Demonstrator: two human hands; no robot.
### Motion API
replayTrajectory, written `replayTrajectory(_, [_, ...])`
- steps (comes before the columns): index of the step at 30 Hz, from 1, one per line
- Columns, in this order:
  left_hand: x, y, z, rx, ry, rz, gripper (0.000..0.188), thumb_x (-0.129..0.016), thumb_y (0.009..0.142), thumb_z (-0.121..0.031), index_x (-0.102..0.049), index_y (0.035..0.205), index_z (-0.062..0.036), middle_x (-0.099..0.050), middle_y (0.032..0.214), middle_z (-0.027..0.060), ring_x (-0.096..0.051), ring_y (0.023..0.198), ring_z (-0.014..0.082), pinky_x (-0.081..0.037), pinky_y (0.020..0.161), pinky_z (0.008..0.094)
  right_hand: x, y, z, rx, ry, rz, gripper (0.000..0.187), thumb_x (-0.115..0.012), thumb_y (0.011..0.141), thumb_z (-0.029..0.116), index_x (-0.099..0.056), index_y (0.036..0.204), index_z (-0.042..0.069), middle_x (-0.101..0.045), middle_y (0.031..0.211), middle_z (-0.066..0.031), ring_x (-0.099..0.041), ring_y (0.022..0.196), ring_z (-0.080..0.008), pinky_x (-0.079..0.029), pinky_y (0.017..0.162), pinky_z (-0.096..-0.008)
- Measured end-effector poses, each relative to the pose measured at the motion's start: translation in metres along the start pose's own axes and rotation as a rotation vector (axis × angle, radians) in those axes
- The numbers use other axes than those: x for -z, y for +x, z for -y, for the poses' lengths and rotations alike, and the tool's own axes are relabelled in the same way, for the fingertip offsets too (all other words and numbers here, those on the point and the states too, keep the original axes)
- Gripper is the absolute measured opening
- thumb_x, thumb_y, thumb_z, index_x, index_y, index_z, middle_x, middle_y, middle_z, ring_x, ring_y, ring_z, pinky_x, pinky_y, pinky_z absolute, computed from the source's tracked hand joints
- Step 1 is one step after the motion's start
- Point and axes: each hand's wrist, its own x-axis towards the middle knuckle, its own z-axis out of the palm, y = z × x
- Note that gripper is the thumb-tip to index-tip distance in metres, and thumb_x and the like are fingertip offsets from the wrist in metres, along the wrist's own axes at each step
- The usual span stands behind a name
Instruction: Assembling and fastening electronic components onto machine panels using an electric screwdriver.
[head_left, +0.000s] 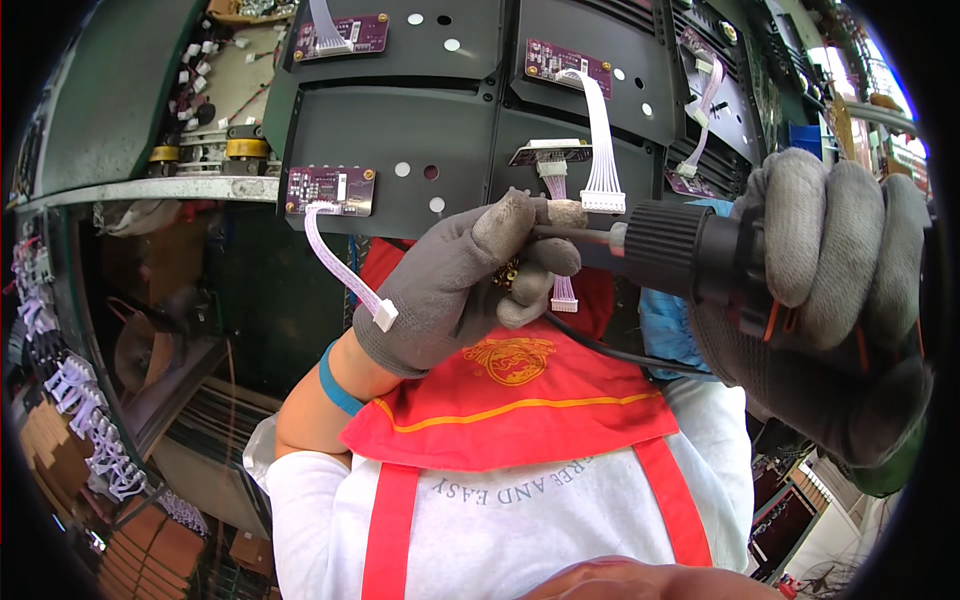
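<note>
In my gloved right hand is a black power screwdriver with a ribbed collar, lying sideways with its bit toward the left. My gloved left hand is closed at the bit, thumb and forefinger near its tip. Small brass screws show between its curled fingers; whether one sits on the bit is hidden. Just beyond my hands, a small circuit board stands over a dark metal panel. A white ribbon cable hangs from a purple board down to the screwdriver's bit.
More dark panels carry purple boards with loose cables, one board at the left and another at the far left. A green bench surface holds small connectors. Bundled white cables hang at the left. A black cord passes below my hands.
</note>
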Motion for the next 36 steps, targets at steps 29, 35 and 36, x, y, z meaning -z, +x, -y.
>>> replayTrajectory(29, [-0.008, 0.043, -0.017, -0.785, 2.238, -0.225, 0.027, -0.070, 0.075, -0.016, -0.066, 0.100, -0.0085, -0.051, 0.073, 0.0046, -0.054, 0.067, 0.0225, -0.045, 0.057, 0.0351, 0.035, -0.025, 0.021, 0.086, 0.018, -0.119, 0.030, -0.064, 0.084, 0.034, -0.040, 0.083, 0.017, -0.039, 0.077, 0.0021, -0.040, 0.083, -0.0123, -0.046, 0.086, -0.0456])
replayTrajectory(35, [-0.011, 0.060, -0.016, -0.831, 2.401, -0.353, 0.023, -0.070, 0.071, -0.024, -0.064, 0.089, -0.0118, -0.055, 0.076, 0.0016, -0.058, 0.074, 0.0202, -0.046, 0.060, 0.0333, 0.041, -0.026, 0.017, 0.113, 0.031, -0.126, 0.030, -0.063, 0.085, 0.036, -0.040, 0.084, 0.017, -0.039, 0.080, 0.0016, -0.039, 0.087, -0.0137, -0.045, 0.088, -0.0513])
replayTrajectory(36, [-0.009, 0.062, -0.016, -0.899, 2.344, -0.353, 0.021, -0.071, 0.071, -0.020, -0.066, 0.089, -0.0116, -0.054, 0.073, 0.0028, -0.058, 0.070, 0.0218, -0.045, 0.058, 0.0346, 0.042, -0.026, 0.017, 0.114, 0.031, -0.127, 0.030, -0.063, 0.085, 0.036, -0.040, 0.085, 0.017, -0.039, 0.081, 0.0015, -0.039, 0.087, -0.0139, -0.044, 0.089, -0.0523])
